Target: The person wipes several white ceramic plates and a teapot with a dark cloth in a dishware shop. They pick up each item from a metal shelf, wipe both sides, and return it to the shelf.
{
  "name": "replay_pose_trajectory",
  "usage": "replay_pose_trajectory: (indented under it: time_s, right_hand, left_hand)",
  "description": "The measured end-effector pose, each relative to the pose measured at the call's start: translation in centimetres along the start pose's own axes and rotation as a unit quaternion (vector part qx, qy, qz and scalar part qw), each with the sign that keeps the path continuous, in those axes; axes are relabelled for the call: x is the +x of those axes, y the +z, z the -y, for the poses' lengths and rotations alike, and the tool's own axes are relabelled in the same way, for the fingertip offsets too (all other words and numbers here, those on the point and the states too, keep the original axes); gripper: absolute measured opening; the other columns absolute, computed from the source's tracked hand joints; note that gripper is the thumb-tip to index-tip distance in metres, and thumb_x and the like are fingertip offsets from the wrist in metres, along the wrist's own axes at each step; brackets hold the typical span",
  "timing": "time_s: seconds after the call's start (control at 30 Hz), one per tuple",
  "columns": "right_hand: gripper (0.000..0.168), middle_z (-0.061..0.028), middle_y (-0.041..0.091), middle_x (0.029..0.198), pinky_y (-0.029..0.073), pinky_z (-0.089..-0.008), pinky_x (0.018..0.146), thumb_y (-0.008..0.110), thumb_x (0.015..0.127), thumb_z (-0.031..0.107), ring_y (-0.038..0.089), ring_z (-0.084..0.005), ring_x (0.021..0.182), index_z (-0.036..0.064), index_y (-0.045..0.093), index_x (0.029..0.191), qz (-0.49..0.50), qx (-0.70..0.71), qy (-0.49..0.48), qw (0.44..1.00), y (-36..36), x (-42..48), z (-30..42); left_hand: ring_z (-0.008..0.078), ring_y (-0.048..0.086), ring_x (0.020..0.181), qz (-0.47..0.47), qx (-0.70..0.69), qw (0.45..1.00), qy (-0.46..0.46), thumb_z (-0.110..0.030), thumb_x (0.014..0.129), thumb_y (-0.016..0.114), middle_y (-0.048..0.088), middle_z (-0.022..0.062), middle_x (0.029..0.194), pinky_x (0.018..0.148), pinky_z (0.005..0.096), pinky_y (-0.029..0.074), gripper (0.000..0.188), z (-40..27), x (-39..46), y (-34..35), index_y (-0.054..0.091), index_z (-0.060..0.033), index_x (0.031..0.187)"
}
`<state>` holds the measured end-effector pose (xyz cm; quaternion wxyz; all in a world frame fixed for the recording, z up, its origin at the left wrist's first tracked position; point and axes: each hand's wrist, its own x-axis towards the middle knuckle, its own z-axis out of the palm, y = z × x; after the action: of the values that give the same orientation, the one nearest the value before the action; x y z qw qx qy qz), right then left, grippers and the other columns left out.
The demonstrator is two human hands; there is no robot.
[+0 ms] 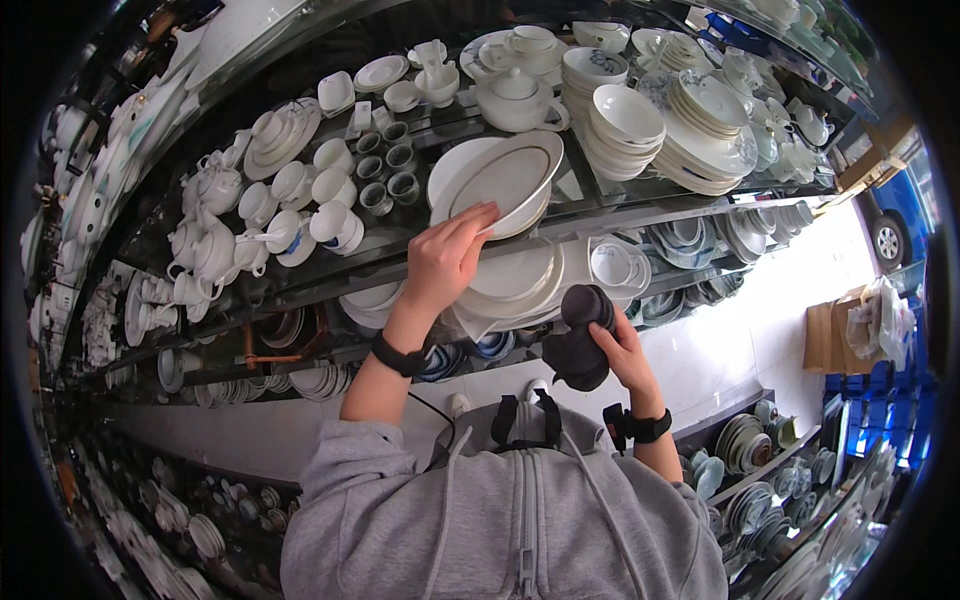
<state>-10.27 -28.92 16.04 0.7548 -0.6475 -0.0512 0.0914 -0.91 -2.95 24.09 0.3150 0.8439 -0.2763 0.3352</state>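
With its fingers on the near rim, my left hand (pixel 450 251) holds an oval white plate with a thin dark band (pixel 506 176), tilted up over other white oval dishes (pixel 448 166) on the glass shelf. My right hand (pixel 624 349) grips a dark, soft, bunched thing (pixel 581 337), perhaps a cloth or a glove, in front of the shelf edge. A white teapot (pixel 514 101) stands just beyond the plates. Small dark patterned cups (pixel 401 159) stand in rows to the left, and stacked white bowls (pixel 626 124) are on the right.
White teapots (pixel 214 251) and mugs (pixel 334 187) crowd the shelf's left part. Large plates (pixel 514 274) lie on a lower shelf close under my hands. Plate stacks (pixel 705 150) fill the right. Behind me are more crockery shelves (pixel 780 465). Cardboard boxes (pixel 825 337) stand on the floor at right.
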Motion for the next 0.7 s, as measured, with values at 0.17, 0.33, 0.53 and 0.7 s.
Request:
replay_pose_trajectory:
  time_s: [0.17,0.33,0.53,0.7]
  right_hand:
    - [0.038,-0.0065,0.057,0.104,0.042,-0.0246,0.084,0.059,0.082,0.006,0.053,-0.0113,0.094,0.000,0.047,0.118,-0.005,-0.080,-0.072,0.994,3.6,0.4,2.5]
    - [0.051,-0.0188,0.043,0.125,0.042,-0.0321,0.089,0.064,0.071,0.000,0.054,-0.0304,0.101,0.001,0.047,0.119,-0.021,-0.288,-0.376,0.880,9.6,2.0,7.8]
    - [0.060,-0.0169,0.043,0.124,0.048,-0.0336,0.072,0.064,0.057,0.001,0.054,-0.0314,0.087,0.010,0.054,0.116,0.053,-0.504,-0.455,0.732,16.4,2.8,9.3]
    - [0.059,-0.0146,0.044,0.122,0.048,-0.0369,0.077,0.064,0.060,0.003,0.052,-0.0311,0.095,0.012,0.052,0.118,-0.052,-0.488,-0.391,0.779,17.7,4.2,9.6]
  left_hand:
    - [0.0205,0.061,0.063,-0.024,-0.125,0.978,-0.167,-0.010,0.085,0.059,0.064,0.0122,0.080,0.057,0.0272,0.046,0.016,-2.7,-3.3,-3.3,0.062,0.0000,0.097]
    - [0.0081,0.049,0.057,-0.029,-0.196,0.942,-0.270,-0.013,0.087,0.059,0.058,0.0067,0.066,0.052,0.0225,0.040,0.017,-3.3,-6.6,-5.6,0.061,0.0021,0.094]
    - [0.0030,0.041,0.062,-0.106,-0.287,0.918,-0.254,-0.011,0.089,0.055,0.054,-0.0007,0.067,0.053,0.0196,0.035,0.015,-3.8,-9.4,-6.8,0.059,0.0026,0.094]
    - [0.0012,0.039,0.067,-0.022,-0.262,0.918,-0.297,-0.018,0.093,0.051,0.052,-0.0057,0.076,0.058,0.0169,0.034,0.022,-3.3,-11.9,-9.7,0.058,0.0018,0.098]
